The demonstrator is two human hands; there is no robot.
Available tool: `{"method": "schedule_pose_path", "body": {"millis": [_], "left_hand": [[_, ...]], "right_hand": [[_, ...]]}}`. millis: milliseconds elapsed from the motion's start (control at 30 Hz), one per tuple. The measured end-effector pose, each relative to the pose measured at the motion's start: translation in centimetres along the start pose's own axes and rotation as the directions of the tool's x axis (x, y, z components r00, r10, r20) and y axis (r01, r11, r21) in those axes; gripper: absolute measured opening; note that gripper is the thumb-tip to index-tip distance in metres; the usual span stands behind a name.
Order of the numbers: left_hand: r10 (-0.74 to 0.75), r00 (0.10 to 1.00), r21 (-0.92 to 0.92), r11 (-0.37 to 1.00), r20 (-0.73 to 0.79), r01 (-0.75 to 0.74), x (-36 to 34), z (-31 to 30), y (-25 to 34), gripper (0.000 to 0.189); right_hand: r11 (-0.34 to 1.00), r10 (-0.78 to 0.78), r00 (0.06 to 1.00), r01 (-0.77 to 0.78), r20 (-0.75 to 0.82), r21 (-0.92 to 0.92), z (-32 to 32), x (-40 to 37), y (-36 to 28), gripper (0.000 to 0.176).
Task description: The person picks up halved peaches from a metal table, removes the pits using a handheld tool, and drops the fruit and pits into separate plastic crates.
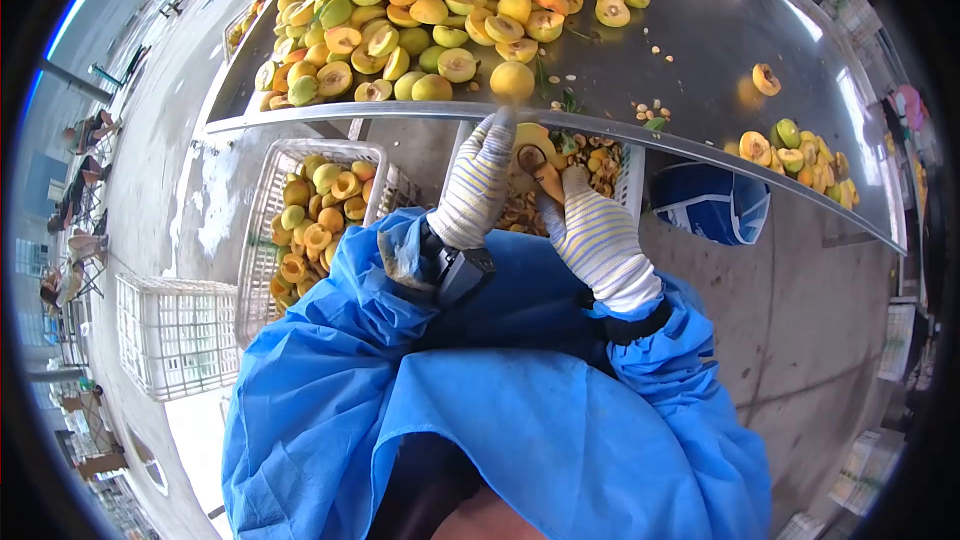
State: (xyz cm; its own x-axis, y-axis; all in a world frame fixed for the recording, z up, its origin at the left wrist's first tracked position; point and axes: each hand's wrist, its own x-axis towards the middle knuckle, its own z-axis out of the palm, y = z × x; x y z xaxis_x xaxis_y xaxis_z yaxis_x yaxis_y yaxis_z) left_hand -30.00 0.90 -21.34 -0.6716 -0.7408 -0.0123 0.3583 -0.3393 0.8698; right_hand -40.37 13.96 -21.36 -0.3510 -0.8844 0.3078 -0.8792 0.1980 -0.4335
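My left hand (pixel 474 184), in a striped knit glove, reaches up to the table rim with its fingers stretched out close together. Its fingertips are at the lower side of a whole yellow peach (pixel 512 81); a firm grip on it is not visible. My right hand (pixel 603 240), gloved alike, is closed around a small tool with an orange-brown handle (pixel 549 182). The tool's far end lies over a cut peach half (pixel 530 143) between my hands. Below is a white crate (pixel 634 180) with peach stones and scraps (pixel 600 162), partly hidden by my hands.
Many whole and halved peaches (pixel 400 10) are heaped on the metal table (pixel 640 70), and more halves (pixel 800 158) lie at its right. A crate of peach halves (pixel 262 230) stands left, beside a white crate (pixel 178 330). A blue bag (pixel 712 202) is under the table.
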Motion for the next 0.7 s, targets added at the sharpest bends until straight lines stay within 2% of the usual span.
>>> {"method": "schedule_pose_path", "body": {"millis": [100,200,300,400,433,533,567,667,700], "left_hand": [[-0.024,1.000,0.014,1.000,-0.008,0.024,0.2,0.0,-0.1,0.054],[-0.019,1.000,-0.015,1.000,0.000,0.019,-0.2,0.6,0.1,0.053],[0.005,1.000,-0.127,0.992,0.026,-0.001,0.6,0.2,-0.5,0.053],[-0.002,1.000,-0.418,0.908,0.005,0.004,1.2,1.1,-0.3,0.048],[-0.045,0.996,-0.512,0.856,0.074,0.077,1.1,0.9,-0.5,0.051],[-0.120,0.945,-0.494,0.828,0.306,0.265,1.1,0.0,-0.2,0.055],[-0.176,0.895,-0.472,0.799,0.410,0.373,1.3,-0.7,-0.1,0.058],[-0.262,0.781,-0.488,0.657,0.567,0.575,0.9,-1.4,1.0,0.060],[-0.317,0.813,-0.455,0.702,0.489,0.548,0.9,-1.4,1.3,0.056]], "right_hand": [[0.996,0.075,0.993,-0.079,0.094,0.040,-0.2,0.1,-0.4,0.034],[0.987,0.069,0.996,-0.077,0.061,0.139,1.3,-0.4,0.0,0.036],[0.976,0.050,0.997,-0.035,-0.063,0.215,1.8,0.0,0.0,0.035],[0.771,0.209,0.976,-0.126,-0.061,0.624,1.3,0.9,0.2,0.033],[0.727,0.234,0.970,-0.125,-0.071,0.675,1.8,0.9,0.7,0.035],[0.461,0.446,0.888,-0.339,0.116,0.820,1.1,1.3,1.2,0.040],[0.379,0.430,0.889,-0.339,0.161,0.861,0.4,1.5,1.5,0.043],[0.630,0.352,0.934,-0.279,0.054,0.725,0.1,1.7,2.8,0.041],[0.694,0.277,0.960,-0.172,-0.040,0.699,0.4,1.7,3.0,0.040]]}}
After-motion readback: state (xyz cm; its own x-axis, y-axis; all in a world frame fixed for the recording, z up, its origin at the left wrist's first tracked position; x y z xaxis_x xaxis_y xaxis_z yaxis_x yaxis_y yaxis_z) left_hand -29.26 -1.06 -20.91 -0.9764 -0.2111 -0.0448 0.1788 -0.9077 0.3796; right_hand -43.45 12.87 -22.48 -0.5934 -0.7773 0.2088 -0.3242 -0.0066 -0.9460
